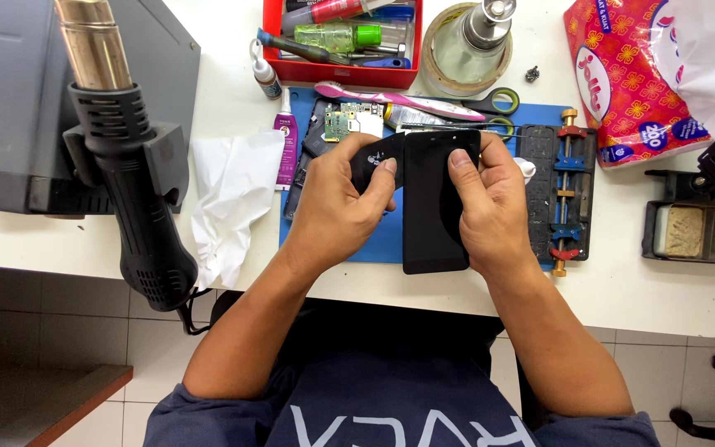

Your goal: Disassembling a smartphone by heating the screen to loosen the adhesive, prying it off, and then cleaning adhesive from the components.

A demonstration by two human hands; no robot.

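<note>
While each hand grips the black phone screen, a toothbrush and circuit board lie behind.

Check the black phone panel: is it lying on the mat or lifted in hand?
Lifted. Both hands, left and right, grip the panel by its edges above the blue mat.

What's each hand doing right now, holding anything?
Left hand: closed on a black flat piece, thumb pressing its edge.
Right hand: closed around the black phone screen panel, thumb on its face.
</note>
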